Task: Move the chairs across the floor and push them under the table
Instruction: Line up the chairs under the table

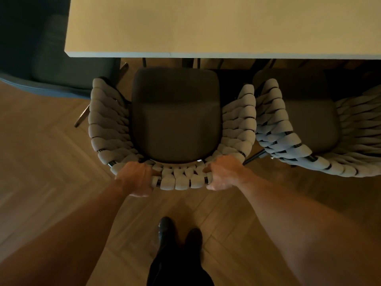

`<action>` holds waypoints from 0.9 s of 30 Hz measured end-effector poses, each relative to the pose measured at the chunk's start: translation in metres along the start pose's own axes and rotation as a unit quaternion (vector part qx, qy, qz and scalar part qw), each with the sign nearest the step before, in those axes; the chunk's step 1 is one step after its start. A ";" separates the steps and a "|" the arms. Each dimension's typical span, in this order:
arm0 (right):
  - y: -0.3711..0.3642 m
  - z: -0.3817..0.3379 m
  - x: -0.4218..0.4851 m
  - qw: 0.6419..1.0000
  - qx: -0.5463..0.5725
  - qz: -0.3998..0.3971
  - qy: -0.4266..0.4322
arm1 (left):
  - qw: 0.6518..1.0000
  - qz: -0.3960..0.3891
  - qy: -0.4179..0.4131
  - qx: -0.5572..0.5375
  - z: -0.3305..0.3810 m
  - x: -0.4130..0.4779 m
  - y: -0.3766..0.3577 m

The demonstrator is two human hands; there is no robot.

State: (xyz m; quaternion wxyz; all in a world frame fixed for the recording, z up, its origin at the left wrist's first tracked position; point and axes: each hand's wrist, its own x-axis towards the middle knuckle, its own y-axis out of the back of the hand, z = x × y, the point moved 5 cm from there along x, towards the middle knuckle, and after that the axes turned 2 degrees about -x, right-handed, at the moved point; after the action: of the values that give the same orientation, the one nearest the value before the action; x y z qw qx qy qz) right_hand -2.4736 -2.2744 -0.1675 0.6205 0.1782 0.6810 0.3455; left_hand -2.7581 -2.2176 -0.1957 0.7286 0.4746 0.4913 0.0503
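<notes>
Stood just ahead of both hands: pale woven-rope armchair [175, 120] with a dark padded seat, front edge close to the near edge of the cream rectangular tabletop [206, 25], seat not yet under it. Clasped the curved back rail at two spots, left hand [137, 178] and right hand [223, 174] each curled round the rope. Looked thick-braided, grey-cream over a black frame. Sat beside a second matching woven chair [299, 129], apparently touching it, on herringbone wooden floor [51, 162]
</notes>
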 end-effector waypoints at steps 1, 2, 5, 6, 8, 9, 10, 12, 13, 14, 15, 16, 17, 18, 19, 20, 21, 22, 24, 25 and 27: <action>0.000 0.001 0.001 1.000 -0.006 -0.002 0.001 | 1.000 0.001 0.000 0.005 -0.001 0.001 -0.001; 0.002 0.002 0.002 1.000 -0.011 0.002 0.004 | 1.000 0.003 0.000 0.006 -0.003 0.003 -0.001; 0.010 0.008 0.007 1.000 -0.004 0.011 0.001 | 1.000 0.013 -0.012 0.013 -0.005 0.010 0.007; 0.009 0.010 0.009 1.000 0.001 0.011 0.000 | 1.000 0.018 -0.012 0.014 -0.005 0.013 0.008; 0.009 0.010 0.010 1.000 0.006 0.004 -0.002 | 1.000 0.009 0.001 0.017 -0.008 0.017 0.007; 0.009 0.010 0.010 1.000 0.009 0.001 -0.006 | 1.000 0.007 0.001 0.016 -0.007 0.016 0.009; 0.010 0.010 0.009 1.000 0.014 0.006 -0.012 | 1.000 0.006 -0.001 0.014 -0.006 0.014 0.009; 0.012 0.006 0.004 0.999 0.013 0.028 -0.022 | 1.000 0.007 0.002 0.011 0.000 0.008 0.016; 0.013 0.004 0.001 0.999 0.013 0.043 -0.024 | 1.000 0.007 0.007 0.004 0.003 0.006 0.018; 0.013 0.003 -0.002 0.998 0.021 0.062 -0.022 | 1.000 0.008 0.018 -0.009 0.004 0.004 0.020; 0.013 0.001 -0.010 0.996 0.035 0.085 -0.019 | 0.999 0.010 0.031 -0.021 0.005 0.003 0.020; 0.012 0.001 -0.017 0.992 0.054 0.113 -0.011 | 0.999 0.014 0.040 -0.031 0.007 0.002 0.022; 0.012 0.002 -0.027 0.988 0.074 0.136 -0.005 | 0.998 0.018 0.037 -0.036 0.011 0.000 0.023; 0.011 0.005 -0.038 0.983 0.090 0.162 0.002 | 0.999 0.022 0.028 -0.041 0.018 -0.003 0.027; 0.012 0.010 -0.050 0.977 0.099 0.187 0.007 | 0.998 0.028 0.011 -0.049 0.028 -0.005 0.033; 0.011 0.018 -0.062 0.972 0.102 0.213 0.010 | 0.998 0.034 -0.009 -0.056 0.042 -0.008 0.041; 0.010 0.027 -0.075 0.966 0.109 0.235 0.008 | 0.996 0.046 -0.031 -0.064 0.057 -0.009 0.049; 0.008 0.039 -0.086 0.960 0.120 0.255 0.002 | 0.995 0.050 -0.047 -0.078 0.075 -0.008 0.058; 0.003 0.066 -0.107 0.951 0.143 0.273 -0.014 | 0.991 0.055 -0.065 -0.104 0.114 -0.001 0.074; 0.001 0.081 -0.116 0.949 0.150 0.276 -0.025 | 0.989 0.057 -0.068 -0.118 0.133 0.006 0.079; -0.010 0.115 -0.131 0.948 0.154 0.275 -0.049 | 0.986 0.063 -0.045 -0.148 0.163 0.021 0.086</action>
State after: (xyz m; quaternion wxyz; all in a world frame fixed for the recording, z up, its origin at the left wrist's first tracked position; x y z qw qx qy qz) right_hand -2.3390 -2.3406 -0.0790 0.4992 0.4684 0.6192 0.3847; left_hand -2.5888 -2.2645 -0.1348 0.8075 0.3932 0.4144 0.1473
